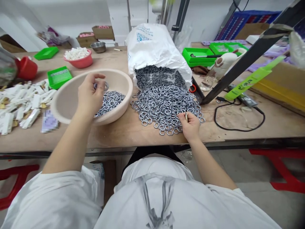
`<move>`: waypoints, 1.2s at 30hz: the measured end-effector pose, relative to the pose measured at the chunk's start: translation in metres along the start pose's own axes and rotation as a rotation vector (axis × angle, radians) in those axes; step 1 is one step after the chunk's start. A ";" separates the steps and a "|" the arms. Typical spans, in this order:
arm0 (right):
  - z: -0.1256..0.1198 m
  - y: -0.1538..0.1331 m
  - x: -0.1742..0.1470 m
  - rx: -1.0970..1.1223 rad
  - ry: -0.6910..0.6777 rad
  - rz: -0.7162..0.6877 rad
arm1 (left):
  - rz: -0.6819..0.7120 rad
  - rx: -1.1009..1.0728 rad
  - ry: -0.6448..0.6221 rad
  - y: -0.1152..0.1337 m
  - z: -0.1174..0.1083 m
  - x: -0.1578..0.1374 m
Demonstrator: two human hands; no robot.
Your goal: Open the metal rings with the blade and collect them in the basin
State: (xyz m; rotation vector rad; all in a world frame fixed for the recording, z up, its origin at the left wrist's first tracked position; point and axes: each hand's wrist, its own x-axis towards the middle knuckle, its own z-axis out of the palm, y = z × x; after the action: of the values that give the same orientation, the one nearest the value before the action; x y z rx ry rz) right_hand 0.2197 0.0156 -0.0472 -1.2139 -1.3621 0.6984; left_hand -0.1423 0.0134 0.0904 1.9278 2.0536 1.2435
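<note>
My left hand [91, 92] is over the beige basin [69, 95], fingers curled around grey metal rings, slightly blurred. One ring shows by its fingertips. More metal rings [111, 101] lie in the right part of the basin. Out of a white sack [154, 47] lying on its side spills a large heap of the same rings [164, 101] onto the table. At the heap's near right edge, my right hand [190, 125] is closed, thumb against fingers, with a small thin pale piece [186, 116] showing between them; its kind is unclear.
White plastic pieces [30, 101] are strewn at the left, near a green tray [59, 77] and a red bowl of white parts [79, 60]. A slanted dark metal bar [238, 66] rises right of the heap. A black cable [215, 119] loops beside it on the table [143, 138].
</note>
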 end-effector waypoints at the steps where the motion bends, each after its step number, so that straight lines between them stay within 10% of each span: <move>1: -0.001 0.003 -0.001 -0.017 0.019 -0.012 | -0.065 0.101 -0.111 -0.007 0.000 0.004; 7: -0.002 0.006 -0.005 -0.107 0.059 -0.120 | -0.188 0.688 -0.574 0.005 0.003 0.006; 12: -0.003 0.004 -0.005 -0.125 0.035 -0.158 | -0.194 0.764 -0.467 0.015 0.003 0.003; 18: -0.003 0.005 -0.005 -0.138 -0.028 -0.151 | 0.101 0.668 -0.012 0.031 0.007 -0.025; 25: 0.000 0.002 -0.004 -0.176 -0.073 -0.180 | 0.502 0.402 -0.468 0.039 0.097 -0.070; 29: 0.001 0.002 -0.003 -0.196 -0.073 -0.180 | 0.380 0.338 -0.603 0.024 0.146 -0.078; 36: 0.005 0.002 0.000 -0.244 -0.102 -0.179 | 0.363 0.246 -0.562 0.020 0.155 -0.080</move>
State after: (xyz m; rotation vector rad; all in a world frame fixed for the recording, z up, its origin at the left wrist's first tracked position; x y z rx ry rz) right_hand 0.2157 0.0177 -0.0500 -1.2400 -1.6563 0.4827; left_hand -0.0236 0.0199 -0.0393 2.4734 1.6702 0.3967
